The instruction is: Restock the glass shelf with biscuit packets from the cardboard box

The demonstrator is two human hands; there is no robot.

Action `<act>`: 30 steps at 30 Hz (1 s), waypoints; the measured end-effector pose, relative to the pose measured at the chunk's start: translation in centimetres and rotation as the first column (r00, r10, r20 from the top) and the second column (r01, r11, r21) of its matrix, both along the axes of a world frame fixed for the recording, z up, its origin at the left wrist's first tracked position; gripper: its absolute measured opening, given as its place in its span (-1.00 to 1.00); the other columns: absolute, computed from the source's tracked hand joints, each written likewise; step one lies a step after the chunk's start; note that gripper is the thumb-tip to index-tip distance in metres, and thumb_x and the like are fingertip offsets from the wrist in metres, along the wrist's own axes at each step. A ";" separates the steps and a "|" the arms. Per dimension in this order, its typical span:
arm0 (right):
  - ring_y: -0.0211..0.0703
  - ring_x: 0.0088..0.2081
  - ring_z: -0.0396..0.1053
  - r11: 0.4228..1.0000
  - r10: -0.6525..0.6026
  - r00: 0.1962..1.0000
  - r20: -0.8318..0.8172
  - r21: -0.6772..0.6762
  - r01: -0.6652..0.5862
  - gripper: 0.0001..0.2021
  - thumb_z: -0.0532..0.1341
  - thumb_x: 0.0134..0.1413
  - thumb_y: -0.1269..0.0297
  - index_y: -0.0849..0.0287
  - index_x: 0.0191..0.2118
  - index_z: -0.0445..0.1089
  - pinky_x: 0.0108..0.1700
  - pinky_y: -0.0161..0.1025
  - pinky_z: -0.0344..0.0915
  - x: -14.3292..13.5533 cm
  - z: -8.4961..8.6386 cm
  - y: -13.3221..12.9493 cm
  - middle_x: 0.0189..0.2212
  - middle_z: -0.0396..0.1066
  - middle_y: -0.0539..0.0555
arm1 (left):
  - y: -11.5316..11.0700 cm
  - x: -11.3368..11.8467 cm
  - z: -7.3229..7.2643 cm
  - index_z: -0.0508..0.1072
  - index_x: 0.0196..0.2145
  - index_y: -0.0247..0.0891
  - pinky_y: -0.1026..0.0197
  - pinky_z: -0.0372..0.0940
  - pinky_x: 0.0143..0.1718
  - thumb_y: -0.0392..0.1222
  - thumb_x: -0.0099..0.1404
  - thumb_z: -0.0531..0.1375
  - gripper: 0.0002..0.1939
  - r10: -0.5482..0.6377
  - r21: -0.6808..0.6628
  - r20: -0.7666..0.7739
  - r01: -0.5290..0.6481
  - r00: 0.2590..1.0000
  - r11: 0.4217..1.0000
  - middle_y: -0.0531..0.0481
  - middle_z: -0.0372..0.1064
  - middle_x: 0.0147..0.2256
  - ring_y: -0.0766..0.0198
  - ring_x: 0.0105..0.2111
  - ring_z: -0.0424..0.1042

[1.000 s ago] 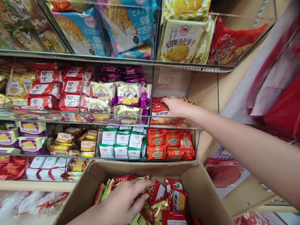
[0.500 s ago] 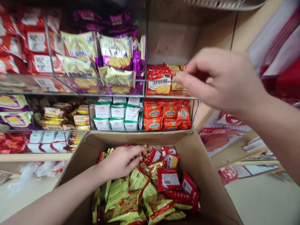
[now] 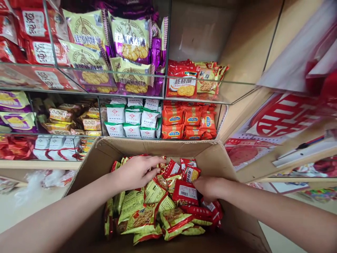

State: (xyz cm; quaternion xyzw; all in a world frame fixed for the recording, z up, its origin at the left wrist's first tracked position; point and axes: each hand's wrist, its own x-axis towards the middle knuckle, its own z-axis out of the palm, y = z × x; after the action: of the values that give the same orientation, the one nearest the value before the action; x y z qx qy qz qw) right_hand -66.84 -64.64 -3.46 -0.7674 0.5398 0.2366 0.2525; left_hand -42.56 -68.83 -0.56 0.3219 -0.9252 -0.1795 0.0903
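Observation:
An open cardboard box (image 3: 168,146) holds a heap of yellow-green packets (image 3: 155,192) and red packets (image 3: 185,192). Over the heap's back left part lies my left hand (image 3: 139,172), fingers apart and pointing right, resting on the packets with nothing held. My right hand (image 3: 209,188) reaches in from the right, touching the edge of a red packet with a white label; its fingertips are partly hidden, so a grip cannot be made out. Red packets (image 3: 181,84) and yellow packets (image 3: 207,79) stand in the glass shelf compartment above the box.
Purple-and-cream biscuit packets (image 3: 130,38) fill the compartment to the left. Below are white-and-green packets (image 3: 132,117) and orange packets (image 3: 172,116). A clear glass ledge (image 3: 205,98) juts out above the box; a wooden shelf side (image 3: 265,66) stands at right.
My right hand has come down from the upper shelf compartment into the box, onto the red packets. My left hand stays over the heap. The view has shifted slightly.

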 end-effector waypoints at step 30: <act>-0.08 0.03 0.20 0.880 0.145 0.176 0.974 -0.208 0.428 -0.81 0.18 -0.04 0.42 0.04 -0.27 0.41 0.03 -0.10 0.20 1.9 4.2 -0.2 0.00 0.22 0.09 | 1.2 -1.1 2.1 0.21 0.03 -0.19 0.33 0.25 -0.49 -0.11 0.12 0.23 -0.47 0.592 0.915 -0.402 0.277 0.698 0.294 -0.09 0.35 -0.20 0.33 -0.41 0.37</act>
State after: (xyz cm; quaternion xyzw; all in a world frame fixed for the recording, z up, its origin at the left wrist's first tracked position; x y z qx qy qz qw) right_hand -64.98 -64.83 0.76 -0.7174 0.3629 -0.4596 0.3774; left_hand -43.63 -67.66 1.51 0.3176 -0.4859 -0.7779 0.2407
